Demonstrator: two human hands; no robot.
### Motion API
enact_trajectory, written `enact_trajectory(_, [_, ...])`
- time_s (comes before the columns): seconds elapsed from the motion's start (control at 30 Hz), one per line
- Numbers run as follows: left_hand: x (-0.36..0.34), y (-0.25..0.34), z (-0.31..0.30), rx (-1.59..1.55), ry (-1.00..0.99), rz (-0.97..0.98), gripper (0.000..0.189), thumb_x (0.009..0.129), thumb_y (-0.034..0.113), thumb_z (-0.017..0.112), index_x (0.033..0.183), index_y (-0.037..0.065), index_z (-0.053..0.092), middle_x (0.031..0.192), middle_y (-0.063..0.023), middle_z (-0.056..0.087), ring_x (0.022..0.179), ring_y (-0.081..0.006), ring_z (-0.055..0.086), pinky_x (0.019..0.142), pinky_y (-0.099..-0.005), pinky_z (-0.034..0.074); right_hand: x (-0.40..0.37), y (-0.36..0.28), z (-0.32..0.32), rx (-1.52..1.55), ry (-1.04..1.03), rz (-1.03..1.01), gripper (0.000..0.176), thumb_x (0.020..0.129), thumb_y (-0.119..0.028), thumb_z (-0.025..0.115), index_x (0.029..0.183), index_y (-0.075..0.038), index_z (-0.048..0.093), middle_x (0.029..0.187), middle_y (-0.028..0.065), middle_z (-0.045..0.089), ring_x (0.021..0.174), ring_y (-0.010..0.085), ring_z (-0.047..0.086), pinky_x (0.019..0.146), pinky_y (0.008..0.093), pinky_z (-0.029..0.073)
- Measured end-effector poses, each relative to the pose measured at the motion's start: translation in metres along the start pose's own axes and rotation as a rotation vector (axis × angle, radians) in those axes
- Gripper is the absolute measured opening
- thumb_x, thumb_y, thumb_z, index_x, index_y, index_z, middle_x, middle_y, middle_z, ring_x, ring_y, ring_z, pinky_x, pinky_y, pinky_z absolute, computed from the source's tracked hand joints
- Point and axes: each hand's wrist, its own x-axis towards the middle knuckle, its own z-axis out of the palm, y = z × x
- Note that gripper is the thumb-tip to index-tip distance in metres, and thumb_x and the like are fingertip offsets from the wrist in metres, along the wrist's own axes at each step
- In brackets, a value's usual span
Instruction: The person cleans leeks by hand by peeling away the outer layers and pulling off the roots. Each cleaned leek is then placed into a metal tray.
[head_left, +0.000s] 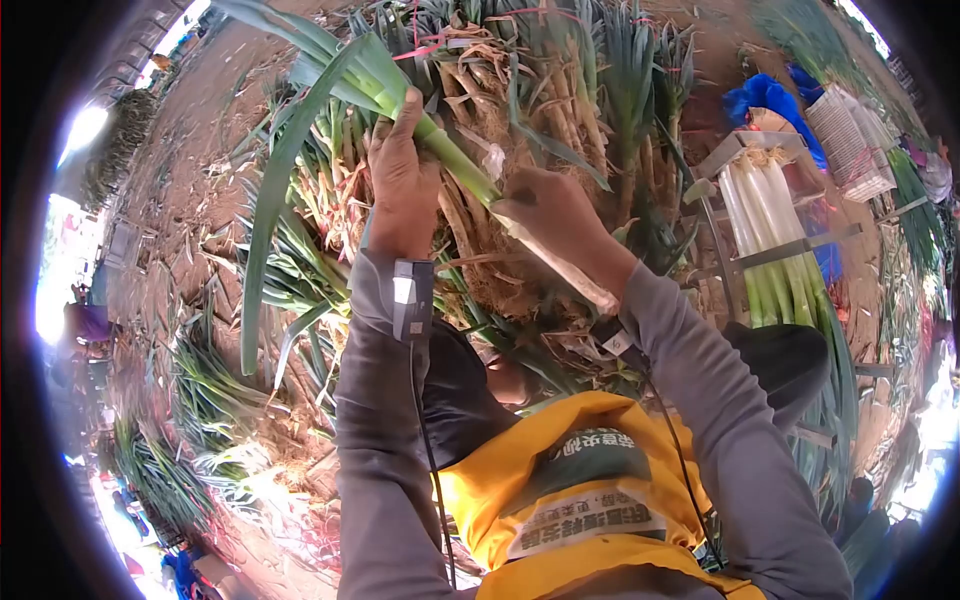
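My left hand (pixel 403 180) is wrapped round the upper stalk of a leek (pixel 458 165), its thumb lying along the green part. The leek slants across the view, with broad green leaves at the upper left and a pale, brownish lower end towards the right. At the lower stalk my right hand (pixel 560 215) is closed, fingers pinched against the leek; whether they grip the stalk itself or a loose outer layer cannot be made out. Beneath both hands lies a heap of unpeeled leeks (pixel 565 90) with dry brown skins and roots.
On the right, cleaned white leeks (pixel 765 210) rest in a metal rack (pixel 725 265), near a blue plastic bag (pixel 765 100). Loose leeks (pixel 215 375) lie on the soil at left. A yellow apron (pixel 590 480) covers my lap.
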Motion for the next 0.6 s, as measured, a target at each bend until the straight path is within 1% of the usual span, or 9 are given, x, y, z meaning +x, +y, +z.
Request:
enact_trajectory(0.07, [-0.001, -0.004, -0.004, -0.012, -0.004, -0.035, 0.025, 0.089, 0.013, 0.079, 0.109, 0.008, 0.064, 0.093, 0.0022, 0.061, 0.080, -0.0110, 0.059, 0.076, -0.0304, 0.053, 0.004, 0.000, -0.006, 0.181, -0.193, 0.139, 0.020, 0.086, -0.014, 0.073, 0.097, 0.001, 0.067, 0.088, 0.0136, 0.067, 0.078, 0.0281, 0.065, 0.072, 0.0369, 0.050])
enact_trajectory(0.1, [-0.002, 0.000, -0.003, -0.021, -0.002, -0.068, 0.025, 0.089, 0.013, 0.079, 0.109, 0.009, 0.064, 0.093, 0.0021, 0.061, 0.079, -0.0108, 0.059, 0.076, -0.0302, 0.053, 0.003, -0.001, -0.006, 0.183, -0.192, 0.136, 0.020, 0.086, -0.014, 0.073, 0.097, 0.001, 0.067, 0.088, 0.0136, 0.067, 0.078, 0.0281, 0.065, 0.072, 0.0369, 0.050])
enact_trajectory(0.2, [-0.005, 0.007, 0.007, -0.220, 0.049, -0.118, 0.028, 0.090, 0.013, 0.078, 0.111, 0.009, 0.061, 0.096, 0.0008, 0.062, 0.079, -0.0117, 0.061, 0.075, -0.0310, 0.055, -0.008, -0.003, -0.007, 0.199, -0.236, 0.047, 0.017, 0.086, -0.013, 0.071, 0.095, 0.002, 0.065, 0.086, 0.0126, 0.065, 0.078, 0.0262, 0.065, 0.073, 0.0362, 0.050])
enact_trajectory(0.27, [-0.007, 0.009, 0.017, -0.241, 0.048, -0.088, 0.030, 0.090, 0.013, 0.078, 0.113, 0.009, 0.059, 0.096, -0.0002, 0.062, 0.080, -0.0131, 0.062, 0.074, -0.0320, 0.055, -0.018, -0.006, -0.008, 0.113, -0.106, -0.233, 0.016, 0.087, -0.012, 0.069, 0.095, 0.001, 0.064, 0.084, 0.0105, 0.064, 0.078, 0.0246, 0.064, 0.073, 0.0363, 0.051])
enact_trajectory(0.3, [-0.009, 0.009, 0.017, -0.262, 0.051, -0.061, 0.033, 0.090, 0.013, 0.078, 0.115, 0.009, 0.057, 0.097, -0.0012, 0.063, 0.080, -0.0145, 0.064, 0.073, -0.0330, 0.056, -0.019, -0.006, -0.009, 0.113, -0.110, -0.234, 0.016, 0.087, -0.012, 0.069, 0.095, 0.001, 0.064, 0.084, 0.0105, 0.064, 0.078, 0.0246, 0.064, 0.073, 0.0363, 0.051])
enact_trajectory(0.4, [-0.010, 0.009, 0.017, -0.248, 0.031, -0.152, 0.020, 0.096, 0.018, 0.070, 0.110, 0.010, 0.058, 0.093, -0.0049, 0.064, 0.080, -0.0186, 0.063, 0.068, -0.0352, 0.055, -0.023, 0.000, -0.011, 0.138, -0.039, -0.135, 0.014, 0.087, -0.009, 0.069, 0.097, -0.001, 0.063, 0.085, 0.0110, 0.064, 0.079, 0.0261, 0.065, 0.072, 0.0370, 0.051])
enact_trajectory(0.5, [-0.006, 0.013, 0.023, -0.297, -0.059, -0.150, 0.021, 0.095, 0.014, 0.070, 0.111, 0.007, 0.057, 0.093, -0.0071, 0.064, 0.078, -0.0200, 0.064, 0.068, -0.0359, 0.056, -0.018, 0.003, -0.014, 0.011, -0.014, -0.083, 0.014, 0.085, -0.006, 0.068, 0.098, -0.001, 0.062, 0.087, 0.0108, 0.064, 0.079, 0.0284, 0.064, 0.070, 0.0366, 0.050])
enact_trajectory(0.57, [-0.010, 0.014, 0.027, -0.288, -0.022, -0.119, 0.022, 0.095, 0.010, 0.069, 0.111, 0.003, 0.056, 0.092, -0.0088, 0.064, 0.081, -0.0205, 0.064, 0.073, -0.0361, 0.056, -0.020, -0.001, -0.018, 0.282, -0.100, 0.075, 0.014, 0.084, -0.006, 0.068, 0.096, -0.001, 0.061, 0.087, 0.0108, 0.062, 0.076, 0.0292, 0.064, 0.065, 0.0362, 0.050])
enact_trajectory(0.6, [-0.013, 0.014, 0.029, -0.286, -0.047, -0.108, 0.023, 0.095, 0.010, 0.070, 0.112, 0.003, 0.056, 0.093, -0.0092, 0.064, 0.082, -0.0206, 0.064, 0.074, -0.0352, 0.056, -0.021, 0.001, -0.017, 0.283, -0.106, 0.076, 0.014, 0.084, -0.006, 0.068, 0.096, -0.001, 0.061, 0.087, 0.0108, 0.062, 0.076, 0.0292, 0.064, 0.065, 0.0362, 0.050])
